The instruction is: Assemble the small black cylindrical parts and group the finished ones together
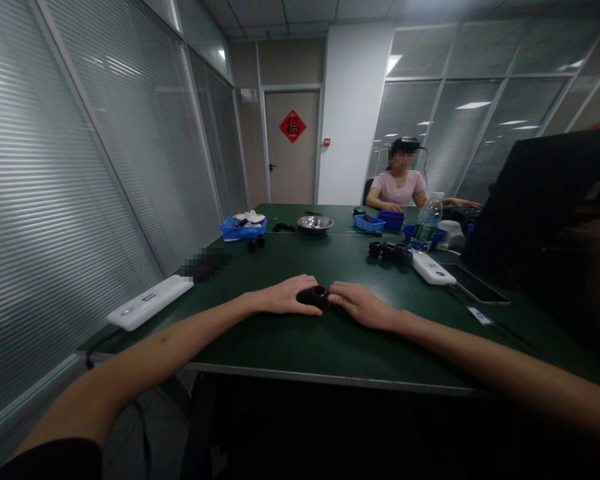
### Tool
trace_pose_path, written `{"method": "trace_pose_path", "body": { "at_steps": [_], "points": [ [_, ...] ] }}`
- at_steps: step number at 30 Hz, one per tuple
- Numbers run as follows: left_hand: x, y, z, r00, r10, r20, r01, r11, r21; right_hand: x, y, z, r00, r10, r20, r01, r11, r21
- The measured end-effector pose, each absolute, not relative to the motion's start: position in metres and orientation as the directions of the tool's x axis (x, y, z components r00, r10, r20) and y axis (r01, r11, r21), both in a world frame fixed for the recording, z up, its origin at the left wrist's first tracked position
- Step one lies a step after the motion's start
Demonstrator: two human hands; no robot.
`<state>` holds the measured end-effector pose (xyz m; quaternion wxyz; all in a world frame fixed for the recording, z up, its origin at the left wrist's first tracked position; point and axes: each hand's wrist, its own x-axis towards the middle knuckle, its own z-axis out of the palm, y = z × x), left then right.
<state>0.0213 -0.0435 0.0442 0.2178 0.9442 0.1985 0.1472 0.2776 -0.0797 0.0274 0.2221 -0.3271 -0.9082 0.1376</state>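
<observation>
Over the green table my left hand (pixel 291 296) curves round a small glossy black part (pixel 320 294) with a ring-shaped round opening on top. Its thumb lies along the near side and its fingers along the far side. From the right, my right hand (pixel 361 304) meets the same part, with fingers bent and thumb pressed in at its edge. What lies under those right fingertips is mostly hidden. Several similar black round parts (pixel 389 252) stand farther back to the right, and a small pair of black parts (pixel 256 243) sits back left.
A metal bowl (pixel 315 225) stands mid-table between a filled blue basket (pixel 243 228) and smaller blue trays (pixel 370 223). To the right are a water bottle (pixel 427 223), white power bank (pixel 433 268) and phone (pixel 474 284). Another white device (pixel 151 303) lies left. A co-worker (pixel 399 183) sits opposite.
</observation>
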Motion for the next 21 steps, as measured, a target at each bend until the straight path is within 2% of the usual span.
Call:
{"method": "trace_pose_path", "body": {
  "at_steps": [8,15,21],
  "points": [
    [0.021,-0.043,0.044,0.883,0.43,0.189,0.298,-0.824,0.481,0.278,-0.079,0.027,-0.692,0.653,0.309,0.522,0.748,-0.411],
    [0.021,-0.045,0.046,0.877,0.451,0.164,0.326,-0.811,0.485,0.276,-0.086,0.036,-0.681,0.692,0.241,0.563,0.705,-0.431],
    [0.021,-0.043,0.044,0.878,0.441,0.187,0.315,-0.826,0.468,0.271,-0.091,0.037,-0.658,0.707,0.258,0.595,0.699,-0.397]
  ]
}}
